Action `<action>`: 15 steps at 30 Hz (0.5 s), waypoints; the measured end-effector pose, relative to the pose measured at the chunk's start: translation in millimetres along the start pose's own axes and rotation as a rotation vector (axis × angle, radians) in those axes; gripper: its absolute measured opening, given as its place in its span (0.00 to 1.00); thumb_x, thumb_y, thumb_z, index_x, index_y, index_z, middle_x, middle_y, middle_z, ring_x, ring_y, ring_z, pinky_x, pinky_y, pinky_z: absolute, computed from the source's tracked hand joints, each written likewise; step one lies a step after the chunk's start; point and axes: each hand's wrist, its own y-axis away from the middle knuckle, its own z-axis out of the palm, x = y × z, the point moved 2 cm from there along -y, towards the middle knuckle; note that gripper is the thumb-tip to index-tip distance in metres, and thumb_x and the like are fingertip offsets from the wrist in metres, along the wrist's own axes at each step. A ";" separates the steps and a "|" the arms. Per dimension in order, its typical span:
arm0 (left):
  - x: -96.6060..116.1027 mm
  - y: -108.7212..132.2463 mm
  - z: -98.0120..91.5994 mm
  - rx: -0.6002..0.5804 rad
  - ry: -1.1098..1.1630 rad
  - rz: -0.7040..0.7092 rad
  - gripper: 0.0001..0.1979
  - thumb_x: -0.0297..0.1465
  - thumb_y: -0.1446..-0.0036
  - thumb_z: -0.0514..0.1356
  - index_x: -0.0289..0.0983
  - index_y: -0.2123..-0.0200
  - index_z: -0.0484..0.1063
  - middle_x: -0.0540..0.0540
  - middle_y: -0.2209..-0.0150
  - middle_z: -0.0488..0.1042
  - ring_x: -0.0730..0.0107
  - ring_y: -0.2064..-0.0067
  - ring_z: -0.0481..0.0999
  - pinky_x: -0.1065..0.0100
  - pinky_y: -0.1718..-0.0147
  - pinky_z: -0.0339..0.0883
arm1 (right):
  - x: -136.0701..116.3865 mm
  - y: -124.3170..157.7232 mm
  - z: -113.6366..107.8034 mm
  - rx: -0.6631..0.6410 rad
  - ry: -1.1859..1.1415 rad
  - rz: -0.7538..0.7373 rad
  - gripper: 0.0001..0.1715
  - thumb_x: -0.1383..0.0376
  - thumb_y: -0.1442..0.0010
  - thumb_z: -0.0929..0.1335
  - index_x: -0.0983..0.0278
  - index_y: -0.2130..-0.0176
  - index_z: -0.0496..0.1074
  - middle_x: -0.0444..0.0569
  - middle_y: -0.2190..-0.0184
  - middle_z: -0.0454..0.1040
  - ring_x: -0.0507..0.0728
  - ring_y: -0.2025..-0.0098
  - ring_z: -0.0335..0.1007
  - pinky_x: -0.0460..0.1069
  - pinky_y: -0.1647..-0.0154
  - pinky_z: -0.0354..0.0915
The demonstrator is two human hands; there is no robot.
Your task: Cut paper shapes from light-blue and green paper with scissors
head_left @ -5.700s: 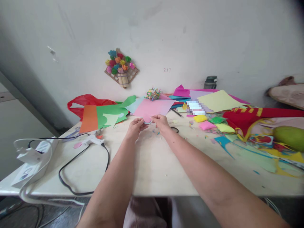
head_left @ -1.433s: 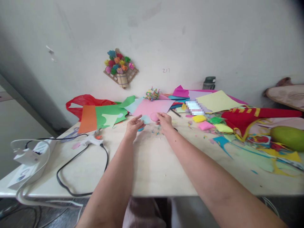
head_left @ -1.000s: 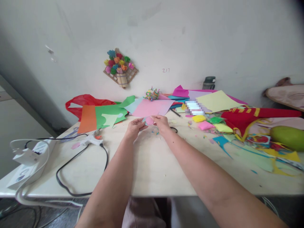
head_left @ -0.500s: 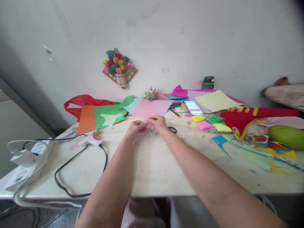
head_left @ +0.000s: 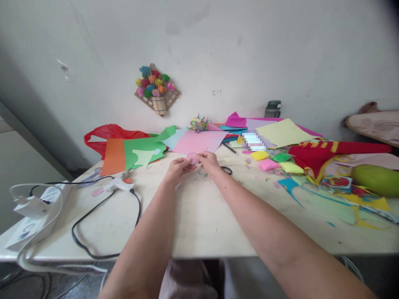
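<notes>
A small, roundish pink paper piece [head_left: 192, 158] is held up between my two hands over the middle of the table [head_left: 212, 224]. My left hand [head_left: 180, 169] pinches its left and lower edge, with the fingers curled. From the other side, the fingertips of my right hand [head_left: 208, 161] are closed on its right edge. Just right of my right wrist lies a black loop [head_left: 226, 170], which looks like a scissors handle; the rest is hidden. Behind the hands is a sheet of pink paper [head_left: 199, 140]. Tiny coloured scraps lie under my fingers.
At left are a white glue gun [head_left: 120, 184], its black cord and a power strip [head_left: 34, 220]. Orange paper [head_left: 114, 157] and green paper [head_left: 143, 145] lie behind. To the right are small coloured packets [head_left: 268, 164], red cloth [head_left: 318, 160] and a green fruit [head_left: 375, 180].
The pink piece has turned so that more of its round face shows above my left fingers. Both hands stay in nearly the same place.
</notes>
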 end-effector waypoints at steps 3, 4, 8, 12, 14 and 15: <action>1.7 1.4 -0.6 -0.029 -0.047 -0.039 0.14 0.35 0.63 0.67 0.32 0.76 0.68 0.45 0.75 0.75 0.69 0.75 0.75 0.67 0.72 0.69 | -2.9 -2.6 -4.4 -0.116 0.077 -0.049 0.14 0.58 0.58 0.69 0.66 0.79 0.66 0.40 0.83 0.64 0.47 0.79 0.57 0.43 0.79 0.54; 2.4 1.8 -1.6 -0.039 -0.070 -0.041 0.14 0.35 0.63 0.67 0.32 0.76 0.69 0.46 0.75 0.75 0.69 0.75 0.74 0.67 0.72 0.69 | -3.8 -2.8 -5.9 -0.182 0.112 -0.047 0.13 0.58 0.58 0.69 0.66 0.79 0.66 0.39 0.83 0.64 0.47 0.80 0.56 0.43 0.79 0.55; 3.9 2.3 -6.5 -0.092 -0.225 -0.023 0.14 0.37 0.61 0.66 0.32 0.76 0.71 0.48 0.77 0.73 0.73 0.77 0.73 0.71 0.75 0.65 | -5.9 -2.6 -11.6 -0.370 0.194 -0.028 0.13 0.59 0.57 0.69 0.67 0.78 0.67 0.39 0.85 0.62 0.46 0.81 0.55 0.42 0.81 0.54; 1.4 0.0 -9.1 -0.070 -0.227 -0.019 0.14 0.38 0.62 0.67 0.33 0.77 0.70 0.49 0.79 0.72 0.73 0.78 0.73 0.73 0.76 0.63 | -8.4 -2.6 -15.3 -0.347 0.104 -0.018 0.16 0.55 0.51 0.66 0.67 0.77 0.66 0.40 0.84 0.63 0.47 0.81 0.58 0.42 0.80 0.56; -0.8 -2.0 -8.7 -0.014 -0.167 -0.006 0.15 0.38 0.62 0.67 0.33 0.77 0.71 0.48 0.79 0.73 0.73 0.77 0.73 0.73 0.77 0.63 | -8.9 -1.7 -15.1 -0.313 0.085 0.010 0.19 0.53 0.49 0.64 0.67 0.77 0.66 0.42 0.83 0.65 0.48 0.80 0.60 0.43 0.80 0.57; -1.9 -2.8 -7.9 0.012 -0.136 0.002 0.15 0.38 0.62 0.67 0.32 0.76 0.71 0.47 0.78 0.73 0.72 0.77 0.73 0.73 0.77 0.63 | -8.9 -1.0 -14.4 -0.297 0.084 0.026 0.19 0.52 0.49 0.65 0.67 0.76 0.66 0.42 0.81 0.66 0.48 0.79 0.61 0.43 0.80 0.57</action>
